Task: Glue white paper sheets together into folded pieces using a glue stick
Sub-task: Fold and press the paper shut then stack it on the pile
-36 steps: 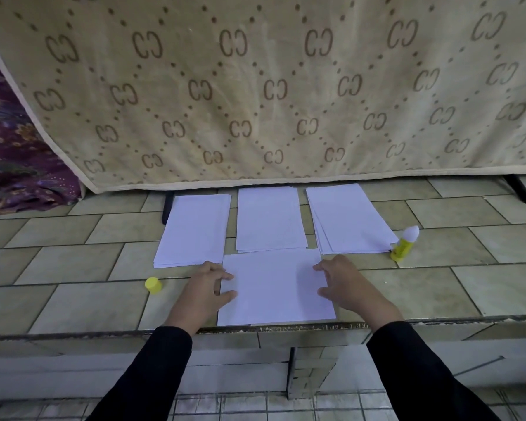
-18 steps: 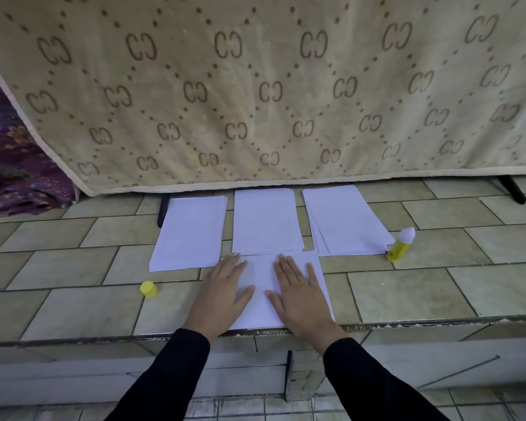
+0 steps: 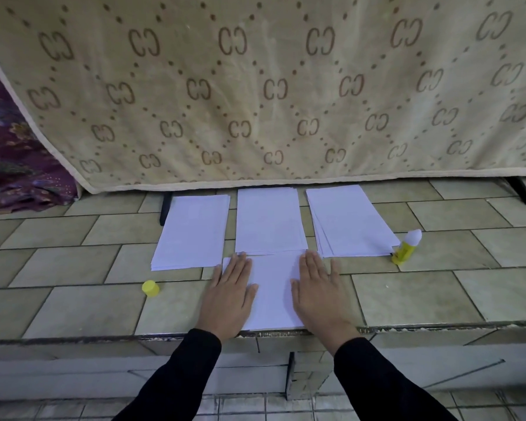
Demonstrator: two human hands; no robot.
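Carefully press with left hand [image 3: 228, 299] and right hand [image 3: 319, 299], both flat, straight-fingered, gripping nothing, on the sheet [image 3: 272, 287] at the worktop's [image 3: 73, 308] near edge, or risk skewing or wrinkling glued layers through uneven pressure.

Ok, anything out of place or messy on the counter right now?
The glue stick sits uncapped at the right, its yellow cap far off at the left. The right stack beside the stick is fanned unevenly. No spills or damage visible.
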